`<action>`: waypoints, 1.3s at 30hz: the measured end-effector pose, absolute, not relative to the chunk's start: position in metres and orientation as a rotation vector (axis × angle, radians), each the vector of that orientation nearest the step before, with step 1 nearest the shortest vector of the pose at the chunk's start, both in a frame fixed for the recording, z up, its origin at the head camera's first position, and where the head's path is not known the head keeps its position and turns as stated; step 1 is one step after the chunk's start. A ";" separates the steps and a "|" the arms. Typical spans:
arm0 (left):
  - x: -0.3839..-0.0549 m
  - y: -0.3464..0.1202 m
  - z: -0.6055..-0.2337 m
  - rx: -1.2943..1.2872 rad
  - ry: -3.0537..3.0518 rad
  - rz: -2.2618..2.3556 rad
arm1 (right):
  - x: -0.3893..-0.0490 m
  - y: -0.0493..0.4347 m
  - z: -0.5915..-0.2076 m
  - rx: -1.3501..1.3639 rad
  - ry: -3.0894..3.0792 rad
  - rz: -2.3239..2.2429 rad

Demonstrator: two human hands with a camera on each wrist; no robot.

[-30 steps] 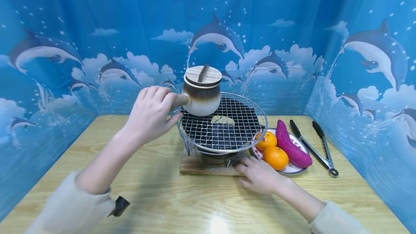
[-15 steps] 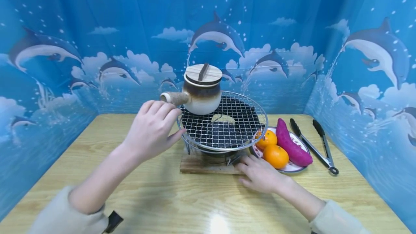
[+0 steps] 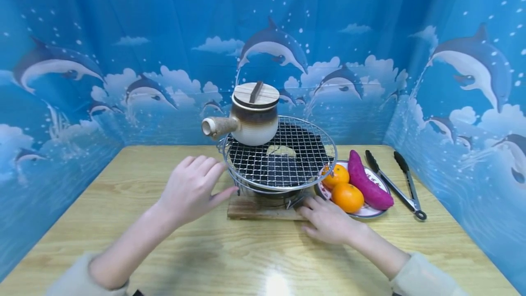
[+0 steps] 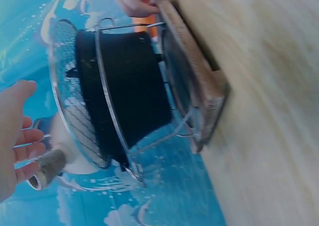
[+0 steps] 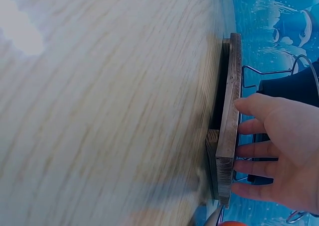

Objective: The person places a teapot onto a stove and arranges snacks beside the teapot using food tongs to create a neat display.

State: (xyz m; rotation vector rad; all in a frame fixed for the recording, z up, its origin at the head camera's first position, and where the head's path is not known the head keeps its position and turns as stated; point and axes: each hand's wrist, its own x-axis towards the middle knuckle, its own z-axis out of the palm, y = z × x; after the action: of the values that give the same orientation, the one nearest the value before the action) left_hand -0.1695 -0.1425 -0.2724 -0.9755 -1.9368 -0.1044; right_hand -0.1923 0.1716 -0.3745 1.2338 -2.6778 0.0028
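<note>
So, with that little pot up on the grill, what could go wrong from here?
The pot sits toward the far left of the wire grate, and its handle seems to stick out past the rim. The left hand, close by, might bump that handle and tip the pot.

The right hand touches the wooden base; a careless push could perhaps shift the stove and everything on it.

1. Plate twd R edge of worktop: red character-like marks on the white, too sm. to read.
2. More red marks nr plate's L rim, also illeg.
3. Elsewhere, all 3 views: no legible txt, nos. or brands.
</note>
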 end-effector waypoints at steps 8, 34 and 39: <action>-0.177 -0.154 -0.303 -0.977 -1.996 0.022 | -0.193 0.172 -0.376 1.232 -2.680 0.008; -0.190 -0.157 -0.374 -0.981 -2.397 0.200 | -0.191 0.173 -0.375 1.247 -2.655 0.027; -0.191 -0.152 -0.381 -1.002 -2.468 0.214 | -0.192 0.173 -0.377 1.255 -2.642 0.031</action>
State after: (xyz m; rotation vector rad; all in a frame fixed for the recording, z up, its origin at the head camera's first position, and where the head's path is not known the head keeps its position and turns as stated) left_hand -0.1911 -0.1520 -0.3814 -1.0016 -2.4684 0.2136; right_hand -0.1919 0.1735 -0.3768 1.2549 -2.6421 0.0307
